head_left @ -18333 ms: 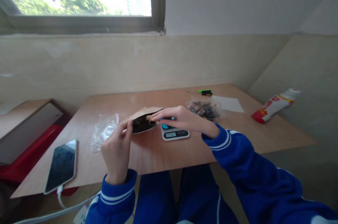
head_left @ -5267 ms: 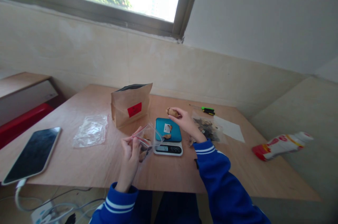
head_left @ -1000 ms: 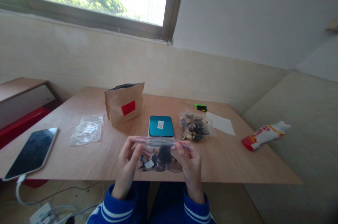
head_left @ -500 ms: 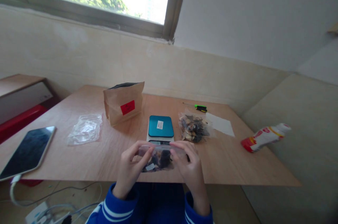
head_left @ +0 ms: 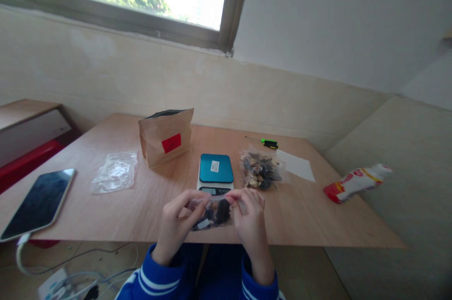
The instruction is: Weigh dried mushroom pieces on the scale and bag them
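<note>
Head view: two hands [head_left: 177, 229] [head_left: 252, 229], one bag [head_left: 212, 216]

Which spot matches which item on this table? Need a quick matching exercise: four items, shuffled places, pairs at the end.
Items
1. Kraft paper pouch with red label
2. Smartphone
3. Green-handled screwdriver
4. Zip bag of dark pieces

Places
A. Back of the table, behind a second zip bag
B. Upright, left of the digital scale
C. Gripped by left hand and right hand
D. Flat near the table's left edge, charging cable attached

Pairs: 1-B, 2-D, 3-A, 4-C
</note>
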Available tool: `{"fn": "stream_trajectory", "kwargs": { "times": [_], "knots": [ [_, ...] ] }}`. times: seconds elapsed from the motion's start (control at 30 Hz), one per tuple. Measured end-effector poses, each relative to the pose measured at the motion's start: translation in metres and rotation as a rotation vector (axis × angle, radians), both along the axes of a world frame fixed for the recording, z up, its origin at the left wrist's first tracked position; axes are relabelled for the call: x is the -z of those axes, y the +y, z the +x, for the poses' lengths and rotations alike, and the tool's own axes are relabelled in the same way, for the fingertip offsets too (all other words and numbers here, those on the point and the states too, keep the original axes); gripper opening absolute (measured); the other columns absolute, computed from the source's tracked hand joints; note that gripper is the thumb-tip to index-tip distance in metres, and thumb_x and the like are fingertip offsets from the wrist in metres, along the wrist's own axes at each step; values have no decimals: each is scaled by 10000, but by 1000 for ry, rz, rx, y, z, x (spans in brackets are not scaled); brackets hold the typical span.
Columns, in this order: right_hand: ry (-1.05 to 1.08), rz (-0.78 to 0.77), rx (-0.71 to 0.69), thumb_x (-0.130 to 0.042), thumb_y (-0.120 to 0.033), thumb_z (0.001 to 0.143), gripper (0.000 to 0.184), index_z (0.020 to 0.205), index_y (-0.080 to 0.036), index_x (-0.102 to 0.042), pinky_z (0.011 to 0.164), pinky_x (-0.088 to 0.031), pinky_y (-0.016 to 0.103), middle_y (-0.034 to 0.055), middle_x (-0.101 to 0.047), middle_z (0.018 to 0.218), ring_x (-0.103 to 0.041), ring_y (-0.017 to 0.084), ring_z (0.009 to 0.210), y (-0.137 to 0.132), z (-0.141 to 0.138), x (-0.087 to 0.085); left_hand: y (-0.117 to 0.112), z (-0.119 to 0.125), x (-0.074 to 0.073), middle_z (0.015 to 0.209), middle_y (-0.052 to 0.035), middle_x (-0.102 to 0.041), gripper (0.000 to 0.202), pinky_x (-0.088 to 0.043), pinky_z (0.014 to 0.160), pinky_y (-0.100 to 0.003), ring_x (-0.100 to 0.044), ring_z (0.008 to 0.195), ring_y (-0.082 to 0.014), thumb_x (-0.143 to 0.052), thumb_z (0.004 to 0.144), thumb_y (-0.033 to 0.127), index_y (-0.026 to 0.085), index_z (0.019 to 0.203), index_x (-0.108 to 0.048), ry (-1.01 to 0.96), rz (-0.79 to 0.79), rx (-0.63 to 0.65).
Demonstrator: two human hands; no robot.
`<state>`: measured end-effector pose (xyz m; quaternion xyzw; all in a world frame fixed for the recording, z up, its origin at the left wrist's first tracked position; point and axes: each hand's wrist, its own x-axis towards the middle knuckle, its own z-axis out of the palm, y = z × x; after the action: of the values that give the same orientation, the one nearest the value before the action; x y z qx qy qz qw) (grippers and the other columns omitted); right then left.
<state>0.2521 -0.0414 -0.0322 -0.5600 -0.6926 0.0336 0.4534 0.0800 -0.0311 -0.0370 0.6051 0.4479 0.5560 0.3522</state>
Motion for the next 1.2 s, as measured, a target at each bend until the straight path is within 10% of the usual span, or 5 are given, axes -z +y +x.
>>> {"fn": "stream_trajectory", "kwargs": {
  "times": [0.13, 0.5, 1.2],
  "knots": [
    [-61, -44, -104, -526, -158, 892, 194, 1011, -268, -634, 927, -301, 385, 11, -695, 1012, -562, 221, 1011, -5, -2, -13, 0, 4, 0, 792, -48, -736, 105, -519, 614, -244, -662, 673, -169, -676, 782, 290, 215, 820, -738, 23, -7, 63],
    [65, 43, -80, -506, -82, 873, 219, 713, -217, -569, 741, -350, 324, -11, -648, 688, -562, 180, 703, -2, -12, 0, -1, 2, 5, 815, -46, -715, 192, -507, 638, -237, -671, 707, -158, -536, 896, 328, 197, 909, -675, 69, -39, 204],
    [110, -9, -178, -545, -436, 911, 341, 658, -215, -608, 756, -356, 327, -11, -634, 654, -566, 171, 697, 2, 12, 3, -9, -1, 14, 579, 20, -584, 244, -416, 499, -185, -560, 535, -104, -572, 872, 313, 176, 687, -650, -46, -14, -103]
  ]
}}
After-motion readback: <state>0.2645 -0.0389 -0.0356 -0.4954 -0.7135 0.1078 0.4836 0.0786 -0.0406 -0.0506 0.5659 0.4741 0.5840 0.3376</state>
